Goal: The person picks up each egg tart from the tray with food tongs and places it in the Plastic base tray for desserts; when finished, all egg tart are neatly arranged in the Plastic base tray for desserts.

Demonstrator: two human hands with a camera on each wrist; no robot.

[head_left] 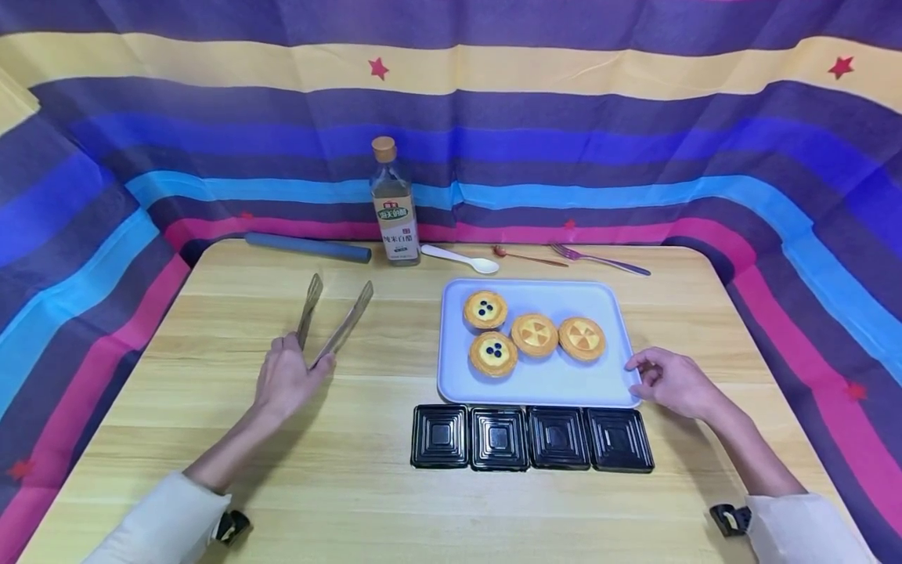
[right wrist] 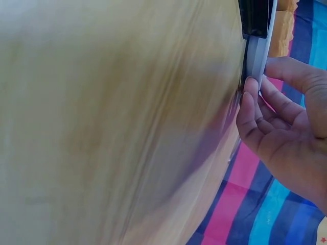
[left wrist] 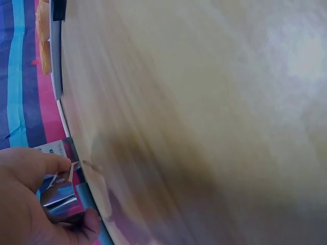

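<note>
My left hand (head_left: 289, 374) holds a pair of metal tongs (head_left: 347, 323) by the closed end, their arms spread apart and pointing toward the back of the table. In the left wrist view the thumb and fingers of that hand (left wrist: 30, 199) grip the tongs from either side. On the right, my right hand (head_left: 675, 381) pinches the right rim of a pale lavender tray (head_left: 557, 385). The right wrist view has its thumb and fingers at the tray edge (right wrist: 261, 56). Two tarts with dark berries (head_left: 493, 354) and two with a wedge-patterned top (head_left: 582, 339) sit on the tray.
Several black square plastic trays (head_left: 498, 437) stand in a row before the lavender tray. Along the back edge lie a dark blue rod (head_left: 308, 247), a white spoon (head_left: 461, 259), a small brown stick (head_left: 532, 257) and a fork (head_left: 599, 259). A labelled bottle (head_left: 396, 215) stands there too.
</note>
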